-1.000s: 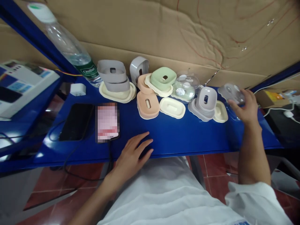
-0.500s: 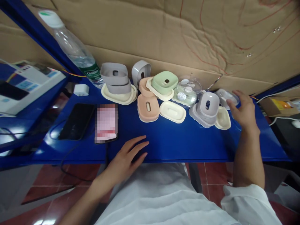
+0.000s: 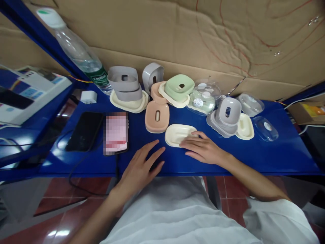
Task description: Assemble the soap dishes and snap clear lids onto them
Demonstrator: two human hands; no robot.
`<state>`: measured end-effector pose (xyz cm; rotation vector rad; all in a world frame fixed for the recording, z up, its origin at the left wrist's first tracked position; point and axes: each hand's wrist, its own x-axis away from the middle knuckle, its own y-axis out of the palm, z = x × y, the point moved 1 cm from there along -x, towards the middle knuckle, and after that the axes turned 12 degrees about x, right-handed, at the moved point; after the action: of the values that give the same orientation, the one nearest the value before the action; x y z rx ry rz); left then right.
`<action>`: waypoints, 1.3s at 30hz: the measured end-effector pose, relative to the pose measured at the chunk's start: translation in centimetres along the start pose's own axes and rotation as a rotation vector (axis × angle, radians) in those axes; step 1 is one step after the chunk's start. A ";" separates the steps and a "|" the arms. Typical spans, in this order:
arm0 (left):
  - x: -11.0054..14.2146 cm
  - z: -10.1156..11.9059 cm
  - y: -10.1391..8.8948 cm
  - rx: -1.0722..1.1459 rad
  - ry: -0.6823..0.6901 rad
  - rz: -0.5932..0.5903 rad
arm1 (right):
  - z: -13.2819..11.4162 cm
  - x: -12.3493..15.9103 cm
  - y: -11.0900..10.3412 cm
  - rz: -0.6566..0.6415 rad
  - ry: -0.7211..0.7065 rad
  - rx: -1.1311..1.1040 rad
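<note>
My right hand point(image 3: 203, 149) lies with fingers stretched out over the right end of a cream oval tray point(image 3: 175, 135), touching it. My left hand point(image 3: 143, 162) is open and holds nothing, its fingers spread near the table's front edge. Between the hands and the back wall, a peach tray-like box point(image 3: 157, 117) with a slot in its base stands left of the cream tray. Behind it sits a green slotted box point(image 3: 180, 85) on a cream piece. To the right, a grey slotted box point(image 3: 229, 112) rests on another grey piece, with a second cream tray point(image 3: 245, 127) beside it.
Clear domed lids point(image 3: 201, 101) cluster at the back, and one clear lid point(image 3: 266, 128) lies at the right. Stacked grey boxes point(image 3: 123, 79) stand near a water bottle point(image 3: 86, 64). Two phones, one a black phone point(image 3: 85, 131), and a white charger point(image 3: 88, 97) lie left.
My right hand has moved left from the clear lids to the cream tray, which now sits nearer to me. A clear lid shows where the hand was. My left hand has barely moved.
</note>
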<state>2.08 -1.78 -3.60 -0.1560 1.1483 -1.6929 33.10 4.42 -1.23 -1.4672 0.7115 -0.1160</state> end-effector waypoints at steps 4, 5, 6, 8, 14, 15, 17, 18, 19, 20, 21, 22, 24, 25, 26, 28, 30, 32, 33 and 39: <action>0.0 0.0 0.0 -0.007 0.026 -0.108 | -0.3 -0.6 -0.2 0.074 -0.051 0.015; -0.1 0.0 0.0 -0.011 0.042 -0.133 | -0.3 -0.9 -0.3 0.075 -0.035 0.050; -0.1 0.0 0.0 -0.018 0.059 -0.152 | 0.0 -1.0 -0.4 0.073 0.003 0.098; -0.1 -0.1 0.0 -0.046 0.082 -0.174 | 1.0 -0.9 -1.0 0.076 0.191 0.243; -0.4 -0.1 0.1 -0.074 0.102 -0.218 | 6.8 2.8 -3.6 0.072 1.004 0.639; -0.4 -0.1 0.1 -0.067 0.102 -0.215 | 7.5 3.4 -3.8 0.053 1.037 0.619; -0.4 -0.2 0.1 -0.052 0.095 -0.200 | 8.0 4.0 -4.2 0.061 1.049 0.574; -0.4 -0.2 0.1 -0.043 0.087 -0.193 | 8.0 4.1 -4.4 0.100 1.046 0.571; -0.4 -0.2 0.2 -0.037 0.075 -0.188 | 7.6 4.0 -4.6 0.166 1.038 0.581; -0.4 -0.2 0.2 -0.036 0.064 -0.186 | 7.1 3.7 -4.7 0.244 1.020 0.593; -0.4 -0.1 0.2 -0.040 0.051 -0.189 | 6.5 3.4 -4.7 0.317 0.984 0.599; -0.5 -0.1 0.3 -0.050 0.039 -0.191 | 5.8 3.1 -4.7 0.380 0.922 0.599; -0.6 0.0 0.4 -0.072 0.020 -0.187 | 4.2 2.5 -4.4 0.417 0.720 0.550; -0.6 0.0 0.4 -0.078 0.010 -0.180 | 3.4 2.2 -4.1 0.383 0.593 0.508; -0.6 0.1 0.5 -0.078 0.000 -0.168 | 2.7 1.9 -3.8 0.324 0.467 0.466; -0.6 0.0 0.7 -0.062 -0.018 -0.137 | 1.4 1.5 -2.9 0.198 0.247 0.393; -0.4 0.0 0.8 -0.027 -0.043 -0.090 | 0.5 1.0 -2.1 0.130 0.087 0.344; -0.2 -0.2 0.8 0.027 -0.086 -0.020 | -0.2 0.5 -1.4 0.111 -0.012 0.300; -0.2 -0.2 0.7 0.055 -0.111 0.016 | -0.4 0.2 -1.0 0.102 -0.046 0.279; -0.3 -0.3 0.6 0.049 -0.070 0.029 | -1.3 -0.8 0.8 0.002 -0.096 0.221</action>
<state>2.46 -1.36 -4.09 -0.1654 1.0520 -1.6757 31.51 3.78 -1.57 -1.2524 0.6024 -0.1176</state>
